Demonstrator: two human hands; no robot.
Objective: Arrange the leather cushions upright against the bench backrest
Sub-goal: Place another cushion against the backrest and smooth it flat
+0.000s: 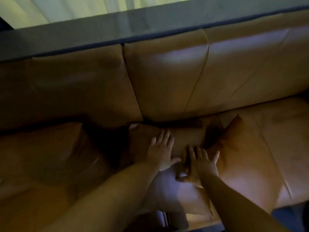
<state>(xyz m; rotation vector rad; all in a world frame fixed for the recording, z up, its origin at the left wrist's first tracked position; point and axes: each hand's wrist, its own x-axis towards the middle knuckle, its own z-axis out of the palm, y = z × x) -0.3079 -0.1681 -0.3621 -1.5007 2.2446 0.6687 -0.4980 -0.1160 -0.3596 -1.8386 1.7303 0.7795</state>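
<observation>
Tan leather cushions lie on a tan leather bench. The middle cushion [185,138] lies flat in front of the backrest [167,77]. My left hand [161,149] rests palm down on it with fingers spread. My right hand [199,163] presses flat beside it, at the cushion's right part, touching the edge of the right cushion [247,158]. That right cushion lies tilted on the seat. A left cushion [46,153] lies in shadow on the seat.
A dark ledge [117,29] runs along the top of the backrest, with pale curtains [66,9] behind it. The bench seat [284,131] continues to the right. A dark gap sits between the left and middle cushions.
</observation>
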